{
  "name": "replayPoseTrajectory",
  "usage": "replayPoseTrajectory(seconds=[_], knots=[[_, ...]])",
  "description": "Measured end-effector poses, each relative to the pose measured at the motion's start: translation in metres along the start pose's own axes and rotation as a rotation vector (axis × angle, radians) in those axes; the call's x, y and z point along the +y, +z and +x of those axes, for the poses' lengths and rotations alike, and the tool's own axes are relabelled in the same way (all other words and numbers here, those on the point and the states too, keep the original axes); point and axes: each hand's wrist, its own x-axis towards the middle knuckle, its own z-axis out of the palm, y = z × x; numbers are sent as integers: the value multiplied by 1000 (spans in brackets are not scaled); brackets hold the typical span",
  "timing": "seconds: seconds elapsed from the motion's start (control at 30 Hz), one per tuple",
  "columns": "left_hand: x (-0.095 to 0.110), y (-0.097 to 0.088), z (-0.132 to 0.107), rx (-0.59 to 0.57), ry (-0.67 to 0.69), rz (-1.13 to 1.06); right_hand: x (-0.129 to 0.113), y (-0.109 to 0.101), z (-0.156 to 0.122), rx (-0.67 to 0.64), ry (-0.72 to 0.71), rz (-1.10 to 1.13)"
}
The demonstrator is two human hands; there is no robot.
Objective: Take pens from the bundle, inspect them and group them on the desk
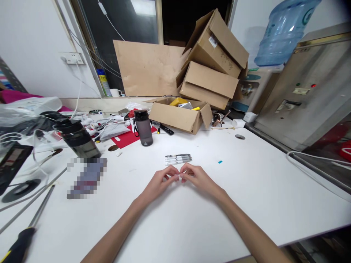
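My left hand [166, 177] and my right hand [193, 174] meet fingertip to fingertip just above the white table [219, 233]. Both are closed in a pinch around something tiny and whitish between them, too small to name. Right behind my fingers lie several pens [178, 157], side by side in a row, white and grey with dark tips. A small blue piece [220, 162] lies on the table to the right of the pens.
A grey bottle [144, 129] and an open cardboard box [175, 115] stand at the back. On the left are a dark bottle [78, 138], a screwdriver [27, 233] and tangled cables. A water dispenser [304, 84] borders the right, with a white cable [309, 175] by the edge.
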Motion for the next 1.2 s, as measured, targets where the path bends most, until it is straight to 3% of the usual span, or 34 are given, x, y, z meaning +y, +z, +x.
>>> replayPoseTrajectory(seconds=[0.1, 0.27, 0.43, 0.6, 0.77, 1.0, 1.2], knots=[[-2, -6, 1, 65, -20, -7, 1, -4, 1, 97, 28, -61], [-4, -22, 3, 276, -31, -66, 9, -27, 7, 390, 29, -44], [-4, -29, 5, 353, -8, -145, 11, -38, 9, 372, -32, 115], [-4, -27, 5, 350, -16, -185, 6, -35, 8, 338, -55, 92], [0, -30, 4, 283, -24, -164, 4, -42, 6, 309, -51, 53], [1, -45, -1, -30, -112, 51, 11, -54, -2, 118, 43, -58], [-12, -48, -3, -164, -127, 211, 11, -54, -10, -52, 161, -142]])
